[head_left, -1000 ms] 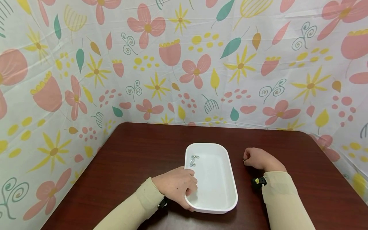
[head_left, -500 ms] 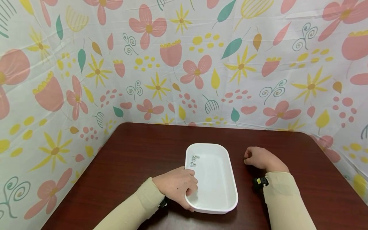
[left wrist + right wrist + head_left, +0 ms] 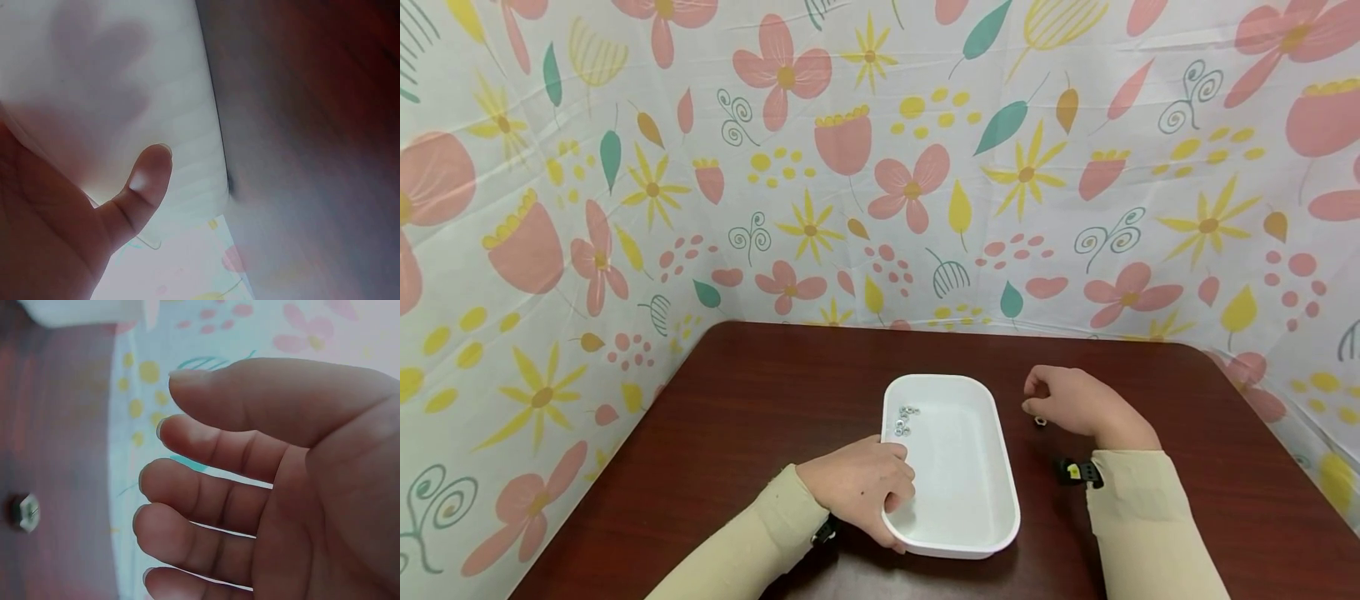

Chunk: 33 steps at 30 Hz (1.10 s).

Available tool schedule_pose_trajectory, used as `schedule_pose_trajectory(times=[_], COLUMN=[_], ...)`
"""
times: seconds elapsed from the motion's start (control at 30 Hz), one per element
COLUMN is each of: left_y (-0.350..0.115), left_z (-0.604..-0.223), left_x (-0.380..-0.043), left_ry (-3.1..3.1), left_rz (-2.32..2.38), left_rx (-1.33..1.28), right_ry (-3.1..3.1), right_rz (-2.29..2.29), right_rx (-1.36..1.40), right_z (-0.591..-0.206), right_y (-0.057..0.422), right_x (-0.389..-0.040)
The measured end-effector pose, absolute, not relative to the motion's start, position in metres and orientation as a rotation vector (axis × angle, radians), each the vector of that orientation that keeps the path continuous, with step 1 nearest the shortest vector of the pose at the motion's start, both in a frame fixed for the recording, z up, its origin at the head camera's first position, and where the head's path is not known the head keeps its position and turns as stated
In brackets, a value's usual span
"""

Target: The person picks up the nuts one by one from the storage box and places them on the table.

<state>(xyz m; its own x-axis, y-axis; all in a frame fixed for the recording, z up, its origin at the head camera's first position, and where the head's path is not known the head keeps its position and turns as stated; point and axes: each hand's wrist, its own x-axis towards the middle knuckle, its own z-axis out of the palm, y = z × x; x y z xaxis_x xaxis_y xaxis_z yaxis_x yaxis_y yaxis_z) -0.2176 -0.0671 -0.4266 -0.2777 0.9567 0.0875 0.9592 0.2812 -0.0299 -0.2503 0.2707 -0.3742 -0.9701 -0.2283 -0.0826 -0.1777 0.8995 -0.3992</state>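
My left hand [image 3: 863, 486] grips the left rim of a white plastic tray [image 3: 958, 475]. In the left wrist view its thumb [image 3: 150, 178] lies against the tray's outer wall, and the fingers show as shadows through the plastic. Several small silvery nuts [image 3: 901, 427] lie in the tray's far left corner. Right of the tray, my right hand [image 3: 1078, 404] hovers over the table with loosely curled fingers and holds nothing. Just below its fingertips a single hex nut [image 3: 1040, 422] sits on the tabletop; the right wrist view shows this nut [image 3: 28, 512] apart from the fingers.
The dark reddish-brown table [image 3: 775, 375] has rounded far corners. A white cloth with a flower print [image 3: 880, 167] hangs behind the table and along its left side. Each wrist wears a black strap [image 3: 1078, 472].
My right hand has let go of the hex nut and risen slightly up and to the left, which leaves the nut in sight on the table. The left hand and tray stay put.
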Motion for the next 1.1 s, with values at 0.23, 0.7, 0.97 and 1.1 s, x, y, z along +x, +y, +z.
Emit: schedule_pose_trajectory(times=[0.23, 0.7, 0.97, 1.1], left_y=[-0.067, -0.066, -0.066, -0.067], left_z=[-0.427, -0.426, -0.427, -0.427], left_x=[-0.218, -0.219, -0.22, -0.22], left_ry=[-2.439, -2.438, -2.436, -2.429], left_rz=[-0.042, -0.051, -0.049, -0.05], left_rx=[-1.834, -1.84, -1.838, -1.838], right_ry=[2.964, 2.998, 2.999, 2.985], right_rz=[-0.573, -0.453, -0.46, -0.455], right_rx=[-0.389, -0.556, -0.681, -0.716], right_z=[-0.356, -0.343, -0.347, -0.351], right_y=[0.249, 0.195, 0.175, 0.166], right_x=[-0.237, -0.221, -0.224, -0.224])
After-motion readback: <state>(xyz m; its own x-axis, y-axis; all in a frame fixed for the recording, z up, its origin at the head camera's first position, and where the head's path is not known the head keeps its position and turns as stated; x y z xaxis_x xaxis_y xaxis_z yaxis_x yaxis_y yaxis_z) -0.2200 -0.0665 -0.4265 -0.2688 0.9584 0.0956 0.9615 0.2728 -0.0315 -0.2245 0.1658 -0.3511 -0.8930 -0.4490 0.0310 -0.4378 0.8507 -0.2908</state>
